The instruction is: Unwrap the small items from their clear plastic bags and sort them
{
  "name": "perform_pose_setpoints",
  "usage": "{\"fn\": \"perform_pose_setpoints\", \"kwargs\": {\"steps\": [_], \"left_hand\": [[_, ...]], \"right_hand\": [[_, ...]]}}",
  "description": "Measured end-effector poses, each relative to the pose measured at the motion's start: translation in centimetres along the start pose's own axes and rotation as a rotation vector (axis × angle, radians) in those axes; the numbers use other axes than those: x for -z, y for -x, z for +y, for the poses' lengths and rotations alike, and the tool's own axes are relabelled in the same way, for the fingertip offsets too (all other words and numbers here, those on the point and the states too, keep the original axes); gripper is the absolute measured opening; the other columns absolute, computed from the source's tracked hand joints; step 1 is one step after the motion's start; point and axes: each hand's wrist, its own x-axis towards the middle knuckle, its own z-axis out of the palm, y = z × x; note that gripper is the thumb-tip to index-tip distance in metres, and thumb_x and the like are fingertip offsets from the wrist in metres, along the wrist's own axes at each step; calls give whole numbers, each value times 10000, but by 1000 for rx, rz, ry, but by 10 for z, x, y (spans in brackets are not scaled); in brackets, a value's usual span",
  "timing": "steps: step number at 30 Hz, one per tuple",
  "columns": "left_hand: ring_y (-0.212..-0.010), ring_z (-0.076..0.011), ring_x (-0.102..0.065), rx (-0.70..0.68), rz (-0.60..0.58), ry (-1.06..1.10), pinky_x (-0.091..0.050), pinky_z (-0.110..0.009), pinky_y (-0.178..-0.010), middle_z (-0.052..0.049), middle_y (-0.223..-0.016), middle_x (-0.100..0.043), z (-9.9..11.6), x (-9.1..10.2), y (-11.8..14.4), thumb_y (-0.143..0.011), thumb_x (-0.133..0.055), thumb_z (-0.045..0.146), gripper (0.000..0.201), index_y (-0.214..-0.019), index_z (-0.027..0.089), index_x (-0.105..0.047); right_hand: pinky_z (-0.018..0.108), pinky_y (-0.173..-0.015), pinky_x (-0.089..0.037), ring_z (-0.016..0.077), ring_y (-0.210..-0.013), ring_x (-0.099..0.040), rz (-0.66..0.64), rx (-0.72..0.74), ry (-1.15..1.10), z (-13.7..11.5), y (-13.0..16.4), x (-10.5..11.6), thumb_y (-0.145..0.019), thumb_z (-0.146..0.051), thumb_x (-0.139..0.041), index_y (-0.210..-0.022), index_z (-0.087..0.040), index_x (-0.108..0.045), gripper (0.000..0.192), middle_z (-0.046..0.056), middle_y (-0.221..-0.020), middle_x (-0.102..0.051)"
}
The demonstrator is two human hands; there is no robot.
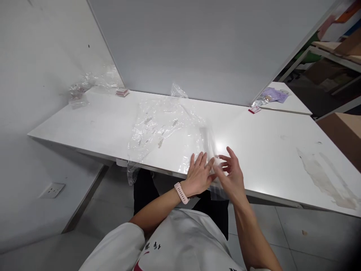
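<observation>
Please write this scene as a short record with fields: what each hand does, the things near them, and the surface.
left hand: left hand, pink watch on wrist, fingers spread on the clear plastic
right hand: right hand, fingers open, touching a small clear plastic bag at the table edge
main thing: large crumpled clear plastic sheet
surface: white table
far left: clear packets, small red-and-white pack
far right: purple pouches, small red card
</observation>
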Motion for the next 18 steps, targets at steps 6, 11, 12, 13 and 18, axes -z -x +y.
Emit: {"fn": "perform_pose_setpoints", "kwargs": {"steps": [6,11,12,13,18], "left_hand": [[-1324,-239,-537,-5,6,276,-355,-446,-1226,-61,-1310,-659,-25,34,11,-995,-386,260,370,-1201,262,-693],[-1395,-273,-449,447,503,57,-370,-518,-1191,-69,-1449,-550,-90,86,45,-1007,-426,341,363,-1281,223,-632],[-1424,-308,-398,572,596,-56,-339,-557,-1193,-108,-1493,-498,-105,95,51,-994,-440,339,398,-1328,188,-594],[-1431,-349,-370,686,635,-145,-333,-594,-1173,-148,-1524,-450,-120,103,56,-978,-464,356,453,-1378,159,-545],[-1259,-424,-509,944,436,-199,-454,-569,-986,-231,-1336,-579,-154,121,63,-883,-580,471,709,-1462,97,-416]], "right_hand": [[543,-1147,-351,267,-1392,-465,-294,337,271,7,-9,-29,-1042,-421,-348,-1373,-326,-600,426,20,-1455,-578],[558,-1188,-271,257,-1450,-409,-277,383,408,18,-8,-36,-1055,-395,-325,-1398,-322,-580,434,2,-1498,-535],[549,-1186,-277,254,-1451,-408,-268,389,416,19,-8,-36,-1055,-391,-325,-1395,-316,-583,433,3,-1500,-532],[540,-1184,-285,252,-1449,-410,-259,391,422,19,-7,-37,-1056,-388,-325,-1390,-309,-587,432,4,-1500,-533],[516,-1179,-303,246,-1435,-427,-211,417,449,18,-6,-41,-1056,-377,-334,-1367,-283,-603,422,16,-1492,-543]]}}
